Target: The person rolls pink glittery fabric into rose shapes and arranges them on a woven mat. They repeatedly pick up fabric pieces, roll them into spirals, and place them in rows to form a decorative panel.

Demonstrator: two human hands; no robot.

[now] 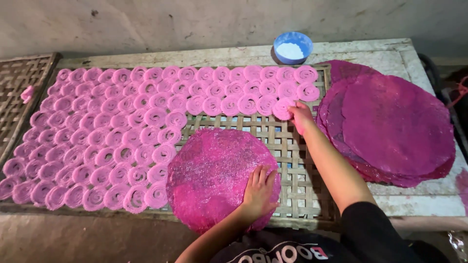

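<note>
While your right hand (pixel 301 116) pinches pink roll (pixel 283 108) at end of rows on woven tray (pixel 292 160), left hand (pixel 259 191) lies flat, fingers spread, on round pink sheet (pixel 214 175) near tray's front edge. Press hard, sheet might tear; bump neighbours, rows could go crooked

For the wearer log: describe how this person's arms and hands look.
Both forearms are bare, as are the left hand and right hand: no gloves, rings or watch show. A black short sleeve covers the right upper arm. Pink stain tints the fingers.
</note>
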